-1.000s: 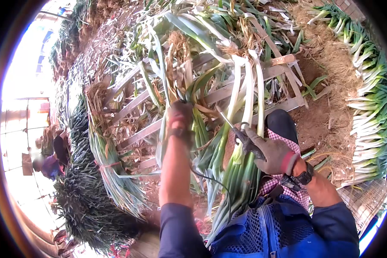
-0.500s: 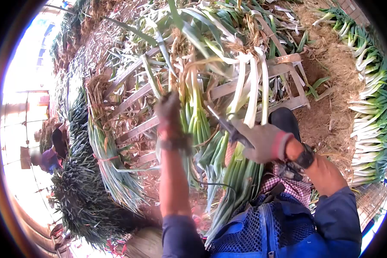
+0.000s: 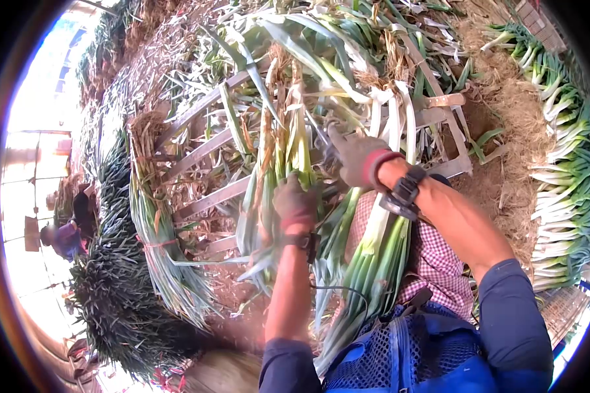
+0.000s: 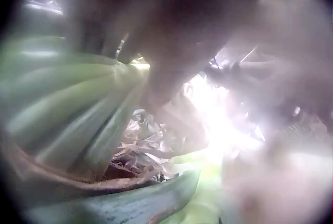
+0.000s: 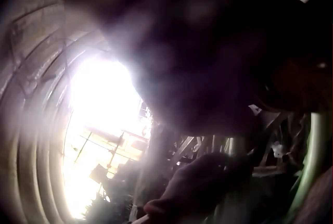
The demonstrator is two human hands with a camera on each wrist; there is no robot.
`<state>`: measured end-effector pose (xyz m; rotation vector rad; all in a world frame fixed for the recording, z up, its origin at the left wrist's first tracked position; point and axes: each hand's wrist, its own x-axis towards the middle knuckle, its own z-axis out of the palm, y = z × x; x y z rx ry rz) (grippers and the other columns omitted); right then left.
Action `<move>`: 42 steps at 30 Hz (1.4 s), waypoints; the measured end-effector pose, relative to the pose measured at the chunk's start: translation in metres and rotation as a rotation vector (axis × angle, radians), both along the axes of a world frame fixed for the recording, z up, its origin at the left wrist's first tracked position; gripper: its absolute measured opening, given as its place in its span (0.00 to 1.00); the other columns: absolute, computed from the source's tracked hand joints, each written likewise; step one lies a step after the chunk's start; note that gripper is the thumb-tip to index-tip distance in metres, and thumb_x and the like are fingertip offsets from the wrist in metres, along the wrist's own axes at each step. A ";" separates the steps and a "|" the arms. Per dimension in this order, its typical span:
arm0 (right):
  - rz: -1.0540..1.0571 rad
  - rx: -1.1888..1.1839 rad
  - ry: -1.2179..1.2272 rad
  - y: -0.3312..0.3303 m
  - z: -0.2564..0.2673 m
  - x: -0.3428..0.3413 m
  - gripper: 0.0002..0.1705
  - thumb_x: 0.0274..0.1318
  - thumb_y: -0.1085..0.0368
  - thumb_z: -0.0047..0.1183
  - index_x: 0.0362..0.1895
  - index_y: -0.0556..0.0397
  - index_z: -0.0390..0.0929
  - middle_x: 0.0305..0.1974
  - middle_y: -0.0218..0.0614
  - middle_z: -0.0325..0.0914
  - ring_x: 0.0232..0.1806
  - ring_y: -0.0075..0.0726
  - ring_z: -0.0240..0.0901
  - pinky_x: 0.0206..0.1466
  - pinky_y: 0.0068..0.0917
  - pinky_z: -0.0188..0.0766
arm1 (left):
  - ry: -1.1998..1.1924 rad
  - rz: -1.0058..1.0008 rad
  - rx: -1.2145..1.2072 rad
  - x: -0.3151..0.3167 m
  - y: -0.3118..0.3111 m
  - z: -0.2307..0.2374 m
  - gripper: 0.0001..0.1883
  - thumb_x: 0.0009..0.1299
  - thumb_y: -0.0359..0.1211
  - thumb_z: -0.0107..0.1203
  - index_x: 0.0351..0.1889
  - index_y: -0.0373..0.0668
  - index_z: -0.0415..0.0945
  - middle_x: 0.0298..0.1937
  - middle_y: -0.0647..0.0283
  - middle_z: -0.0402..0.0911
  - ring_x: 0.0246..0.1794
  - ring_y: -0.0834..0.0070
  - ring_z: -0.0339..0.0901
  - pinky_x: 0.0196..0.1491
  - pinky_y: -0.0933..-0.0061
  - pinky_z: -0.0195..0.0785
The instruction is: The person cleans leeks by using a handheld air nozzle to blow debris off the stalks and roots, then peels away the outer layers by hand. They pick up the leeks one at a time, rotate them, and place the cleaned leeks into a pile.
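My gloved left hand (image 3: pixel 295 202) grips a leek (image 3: pixel 300 141) at its green part, with the roots pointing away from me. Its leaves (image 4: pixel 73 109) fan out in the left wrist view, where the glove is a dark blur. Just to the right, my gloved right hand (image 3: pixel 360 159) holds an air blow gun, its thin metal nozzle (image 3: pixel 317 128) angled toward the leek's pale stem. Most of the gun's body is hidden by the fingers. Several peeled white leeks (image 3: pixel 393 124) lie across my lap, beside the right hand. The right wrist view is mostly dark.
A slatted wooden frame (image 3: pixel 211 200) carries leeks and loose leaves in front of me. A tied leek bundle (image 3: pixel 160 229) lies left, beside a dark green heap (image 3: pixel 121 308). Cleaned leeks (image 3: pixel 557 190) line the right side. A thin hose (image 3: pixel 341 288) crosses my lap. Another person (image 3: pixel 65 239) is far left.
My left hand has come back and right, from the discarded leaves onto the leek. The right hand with the blow gun has moved forward and left, close to the leek's stem.
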<state>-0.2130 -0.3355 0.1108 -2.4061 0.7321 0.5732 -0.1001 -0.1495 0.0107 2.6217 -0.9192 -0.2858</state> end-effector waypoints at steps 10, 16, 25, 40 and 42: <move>-0.103 -0.094 -0.103 -0.038 -0.024 0.041 0.56 0.57 0.64 0.53 0.88 0.55 0.42 0.51 0.62 0.86 0.52 0.64 0.85 0.58 0.54 0.79 | 0.411 0.062 0.070 0.009 -0.011 -0.005 0.22 0.62 0.42 0.77 0.49 0.41 0.87 0.42 0.54 0.91 0.41 0.61 0.88 0.48 0.62 0.79; 0.033 0.031 0.052 -0.014 -0.009 0.008 0.56 0.60 0.62 0.54 0.89 0.51 0.40 0.55 0.62 0.85 0.56 0.63 0.84 0.63 0.52 0.79 | 0.718 0.097 -0.008 0.014 0.010 -0.013 0.17 0.67 0.34 0.74 0.51 0.37 0.88 0.39 0.63 0.92 0.36 0.77 0.85 0.43 0.70 0.79; -0.106 -0.038 -0.021 0.008 -0.020 -0.029 0.57 0.62 0.59 0.55 0.89 0.49 0.37 0.54 0.60 0.85 0.58 0.65 0.83 0.66 0.52 0.76 | 0.844 0.142 -0.064 -0.026 0.057 -0.036 0.18 0.70 0.45 0.72 0.47 0.40 0.88 0.33 0.61 0.90 0.31 0.75 0.85 0.36 0.68 0.77; -0.236 -0.054 -0.123 0.036 0.024 -0.092 0.55 0.63 0.55 0.54 0.88 0.52 0.41 0.47 0.59 0.87 0.52 0.63 0.85 0.58 0.54 0.79 | 0.263 -0.369 0.101 -0.088 0.050 0.035 0.20 0.73 0.53 0.61 0.41 0.45 0.86 0.42 0.45 0.87 0.43 0.42 0.85 0.45 0.42 0.77; -0.294 -0.047 -0.148 0.036 0.012 -0.089 0.60 0.60 0.54 0.60 0.89 0.43 0.37 0.44 0.58 0.86 0.47 0.66 0.84 0.54 0.53 0.78 | 0.254 -0.384 0.027 -0.079 0.053 0.024 0.19 0.73 0.50 0.64 0.46 0.44 0.86 0.42 0.47 0.89 0.41 0.48 0.87 0.43 0.48 0.78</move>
